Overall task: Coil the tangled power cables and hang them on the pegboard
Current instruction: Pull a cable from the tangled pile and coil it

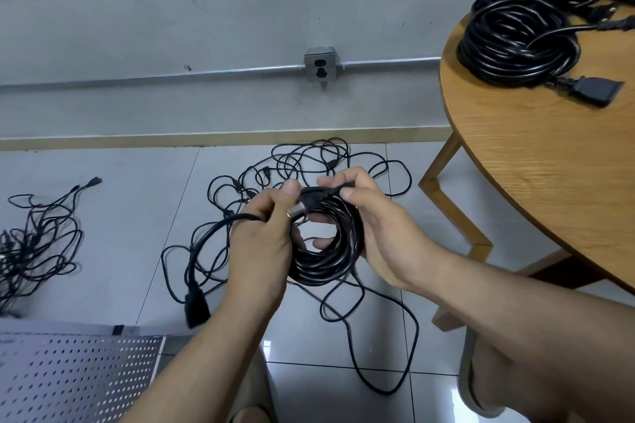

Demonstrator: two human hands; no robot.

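A black coiled power cable point(326, 261) hangs between both hands above the floor. My right hand point(371, 227) grips the coil's right side, its thumb and finger pinching the cable at the top. My left hand point(264, 237) holds the coil's left side and the plug end point(302, 204). One loose end loops off to the left and ends in a black connector point(196, 311). A tangle of thin black cables point(309, 161) lies on the floor behind the hands. The white pegboard point(75, 378) lies at the lower left.
A round wooden table point(549, 154) at the right carries coiled black cables point(519, 41). Another tangle of cables point(37, 240) lies on the floor at the far left. A metal wall socket point(321, 64) on a conduit sits on the grey wall.
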